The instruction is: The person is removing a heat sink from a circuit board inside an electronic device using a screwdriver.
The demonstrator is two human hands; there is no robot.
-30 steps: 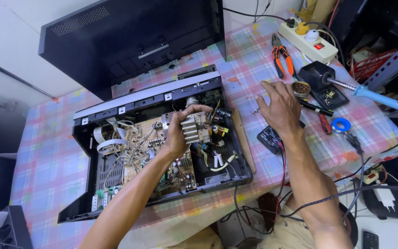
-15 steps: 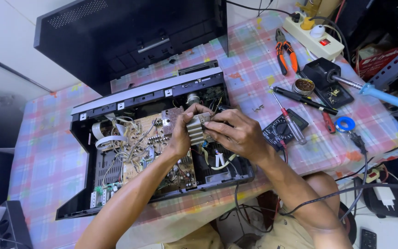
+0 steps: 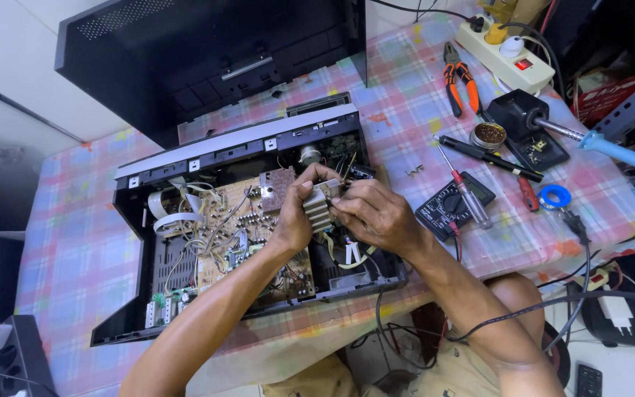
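Leftmost, well away from the fingers, a black opened device chassis [image 3: 130, 294] on the checked tablecloth [image 3: 67, 242], lid off, white ribbon cables [image 3: 174, 213] and a brown circuit board [image 3: 237, 228] bare inside. Further in, the left hand [image 3: 297, 215], curled shut around the left side of a ribbed grey heat sink [image 3: 320, 206], thumb over the top, fingertips pressed to the fins. Held just above the middle of the board, the heat sink, between both sets of fingers and touching each. Immediately right, the right hand [image 3: 376, 217], fingers closed and pinching the right side of that same heat sink, knuckles toward the camera. Behind the fingers, beyond the chassis, a large black cover panel [image 3: 207, 51], tilted upright. Just right of the right hand's fingers, near but not touching, a black multimeter [image 3: 446, 209] with a screwdriver [image 3: 463, 192] laid across it. Beyond those, further from the fingers, a black pen-shaped tool [image 3: 488, 156], a small round tin [image 3: 489, 135], and orange-handled pliers [image 3: 458, 81]. Further right again, a blue roll of tape [image 3: 555, 196], a black soldering stand [image 3: 527, 121] and a blue-handled soldering iron [image 3: 619, 151]. At the far top right, well apart from both hands, a white power strip [image 3: 505, 62] with plugs in it. Below the right forearm, black cables [image 3: 553, 301] hanging off the table edge.
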